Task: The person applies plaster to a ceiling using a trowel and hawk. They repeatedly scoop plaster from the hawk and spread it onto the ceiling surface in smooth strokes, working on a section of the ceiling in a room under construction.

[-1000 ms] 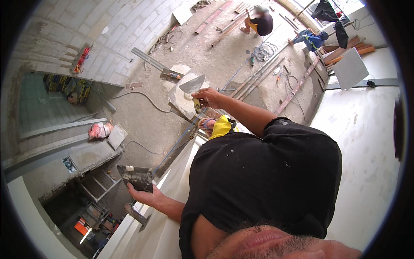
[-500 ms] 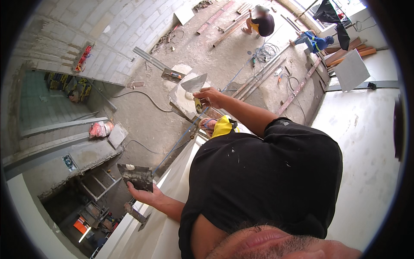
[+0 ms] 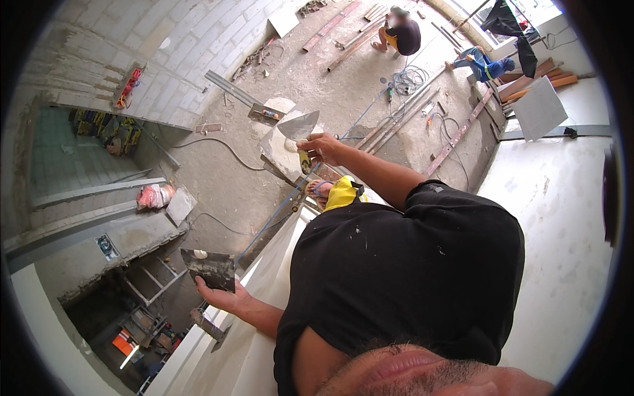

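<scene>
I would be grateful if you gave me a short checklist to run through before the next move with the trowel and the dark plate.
1. Trowel gripped in the right hand: ok.
2. Dark plate supported by the left hand: ok.
3. Pale patch on the plate identified as paste: cannot tell.
4. Blue cable well away from the sandalled foot: not ok, it runs close by.
5. Crouching co-worker in black and co-worker in blue out of the trowel's reach: ok, both are farther across the floor.
</scene>
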`<action>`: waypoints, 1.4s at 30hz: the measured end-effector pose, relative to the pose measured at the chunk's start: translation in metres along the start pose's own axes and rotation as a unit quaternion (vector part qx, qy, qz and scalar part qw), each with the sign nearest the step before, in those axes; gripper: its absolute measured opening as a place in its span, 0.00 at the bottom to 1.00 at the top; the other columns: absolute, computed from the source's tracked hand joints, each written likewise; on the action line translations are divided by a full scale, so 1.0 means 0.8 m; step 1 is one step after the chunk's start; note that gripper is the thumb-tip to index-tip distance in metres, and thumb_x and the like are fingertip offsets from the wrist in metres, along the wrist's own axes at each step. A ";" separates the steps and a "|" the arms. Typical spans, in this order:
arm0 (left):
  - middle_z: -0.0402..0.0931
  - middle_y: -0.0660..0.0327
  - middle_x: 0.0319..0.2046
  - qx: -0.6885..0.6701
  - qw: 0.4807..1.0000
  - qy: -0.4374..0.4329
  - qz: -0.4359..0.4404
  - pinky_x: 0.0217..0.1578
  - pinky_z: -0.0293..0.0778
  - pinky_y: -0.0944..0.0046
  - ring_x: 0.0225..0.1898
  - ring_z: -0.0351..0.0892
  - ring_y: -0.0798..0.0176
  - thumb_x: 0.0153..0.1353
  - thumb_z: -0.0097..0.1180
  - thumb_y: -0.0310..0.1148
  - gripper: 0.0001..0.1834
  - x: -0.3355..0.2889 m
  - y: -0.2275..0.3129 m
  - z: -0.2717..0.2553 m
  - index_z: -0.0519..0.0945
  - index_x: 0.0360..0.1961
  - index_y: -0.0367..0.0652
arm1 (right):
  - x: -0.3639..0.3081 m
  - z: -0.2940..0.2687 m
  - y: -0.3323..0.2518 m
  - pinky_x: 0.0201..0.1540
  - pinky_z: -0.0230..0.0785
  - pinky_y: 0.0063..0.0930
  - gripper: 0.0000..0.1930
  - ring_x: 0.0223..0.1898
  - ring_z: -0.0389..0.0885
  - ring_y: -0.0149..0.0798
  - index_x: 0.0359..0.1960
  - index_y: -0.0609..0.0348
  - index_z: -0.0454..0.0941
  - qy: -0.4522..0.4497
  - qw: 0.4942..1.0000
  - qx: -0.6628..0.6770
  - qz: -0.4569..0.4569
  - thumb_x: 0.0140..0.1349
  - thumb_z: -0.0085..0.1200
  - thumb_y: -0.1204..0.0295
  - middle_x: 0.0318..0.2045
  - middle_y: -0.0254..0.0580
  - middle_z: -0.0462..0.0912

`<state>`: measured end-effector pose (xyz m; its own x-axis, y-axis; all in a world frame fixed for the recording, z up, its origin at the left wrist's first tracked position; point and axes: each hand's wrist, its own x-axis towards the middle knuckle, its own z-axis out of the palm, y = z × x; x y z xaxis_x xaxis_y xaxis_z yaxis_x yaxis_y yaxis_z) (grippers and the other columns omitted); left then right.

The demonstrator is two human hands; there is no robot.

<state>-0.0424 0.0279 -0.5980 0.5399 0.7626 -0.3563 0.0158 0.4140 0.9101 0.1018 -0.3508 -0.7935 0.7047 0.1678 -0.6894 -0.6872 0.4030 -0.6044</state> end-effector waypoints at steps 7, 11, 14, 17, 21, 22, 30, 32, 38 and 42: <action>0.79 0.55 0.56 -0.009 1.000 -0.001 -0.004 0.55 0.76 0.56 0.54 0.81 0.55 0.67 0.57 0.45 0.27 0.002 -0.001 -0.004 0.77 0.60 0.37 | -0.005 0.003 0.000 0.30 0.70 0.27 0.15 0.33 0.82 0.30 0.44 0.57 0.79 0.001 1.000 0.003 -0.004 0.63 0.69 0.65 0.35 0.34 0.84; 0.79 0.55 0.56 -0.007 1.000 0.003 -0.005 0.55 0.76 0.55 0.55 0.80 0.55 0.68 0.57 0.45 0.27 0.004 -0.003 -0.008 0.77 0.60 0.36 | -0.003 0.005 0.001 0.30 0.71 0.28 0.16 0.33 0.82 0.31 0.45 0.58 0.79 0.010 1.000 0.002 -0.007 0.63 0.70 0.65 0.35 0.34 0.84; 0.79 0.54 0.56 -0.018 1.000 -0.001 -0.001 0.55 0.76 0.54 0.55 0.80 0.55 0.68 0.57 0.45 0.27 0.009 -0.005 -0.013 0.77 0.59 0.36 | 0.003 0.007 0.004 0.32 0.74 0.30 0.17 0.34 0.83 0.32 0.45 0.59 0.80 0.017 1.000 0.009 -0.017 0.59 0.72 0.66 0.37 0.37 0.84; 0.79 0.55 0.56 -0.026 1.000 -0.016 0.002 0.56 0.76 0.53 0.55 0.80 0.55 0.67 0.58 0.45 0.26 0.009 -0.005 -0.014 0.78 0.58 0.38 | 0.004 0.011 0.005 0.34 0.76 0.32 0.19 0.35 0.83 0.34 0.46 0.61 0.81 0.036 0.999 -0.004 -0.035 0.58 0.73 0.66 0.38 0.39 0.84; 0.81 0.59 0.52 -0.011 0.999 0.047 -0.026 0.54 0.76 0.54 0.53 0.81 0.57 0.63 0.61 0.46 0.23 0.000 -0.002 -0.008 0.81 0.54 0.43 | -0.010 0.054 -0.018 0.35 0.78 0.31 0.19 0.37 0.83 0.34 0.46 0.61 0.81 0.026 0.986 -0.102 -0.132 0.59 0.72 0.64 0.38 0.40 0.84; 0.81 0.61 0.49 0.002 0.998 0.059 -0.020 0.53 0.77 0.54 0.51 0.81 0.58 0.63 0.61 0.45 0.22 -0.002 -0.002 -0.006 0.81 0.53 0.43 | -0.017 0.074 -0.030 0.35 0.77 0.30 0.19 0.37 0.83 0.34 0.48 0.61 0.81 -0.002 0.979 -0.117 -0.170 0.60 0.71 0.64 0.38 0.40 0.84; 0.80 0.60 0.39 -0.099 0.989 -0.108 0.019 0.40 0.80 0.61 0.37 0.83 0.64 0.67 0.56 0.35 0.13 -0.008 0.014 -0.003 0.78 0.48 0.40 | -0.068 0.282 -0.179 0.35 0.72 0.29 0.12 0.31 0.80 0.31 0.40 0.64 0.82 -0.160 0.834 -0.266 -0.456 0.66 0.65 0.65 0.32 0.37 0.85; 0.79 0.60 0.38 -0.144 0.985 -0.098 0.007 0.39 0.80 0.62 0.35 0.82 0.65 0.65 0.57 0.35 0.13 -0.015 0.011 -0.009 0.78 0.47 0.40 | -0.084 0.332 -0.219 0.40 0.76 0.31 0.12 0.37 0.82 0.33 0.47 0.65 0.82 -0.166 0.731 -0.335 -0.571 0.70 0.59 0.68 0.37 0.39 0.85; 0.79 0.49 0.36 0.089 0.981 -0.137 0.101 0.41 0.72 0.52 0.38 0.77 0.57 0.67 0.56 0.37 0.18 -0.005 0.019 0.024 0.77 0.49 0.32 | -0.170 0.424 -0.320 0.42 0.82 0.30 0.16 0.44 0.86 0.39 0.57 0.64 0.82 -0.309 0.708 -0.133 -0.621 0.71 0.59 0.72 0.50 0.51 0.86; 0.78 0.51 0.32 0.159 0.959 -0.161 0.168 0.31 0.72 0.54 0.29 0.75 0.59 0.66 0.55 0.37 0.18 -0.056 0.011 0.046 0.76 0.49 0.32 | -0.260 0.409 -0.351 0.40 0.80 0.32 0.13 0.40 0.88 0.40 0.53 0.58 0.84 0.000 0.201 -0.349 -0.915 0.70 0.60 0.70 0.40 0.45 0.89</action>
<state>-0.0353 -0.0212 -0.5659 0.7911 0.6117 0.0062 0.0235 -0.0405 0.9989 0.2058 -0.2041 -0.3498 -0.1105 0.3128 0.9434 0.8668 -0.4341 0.2455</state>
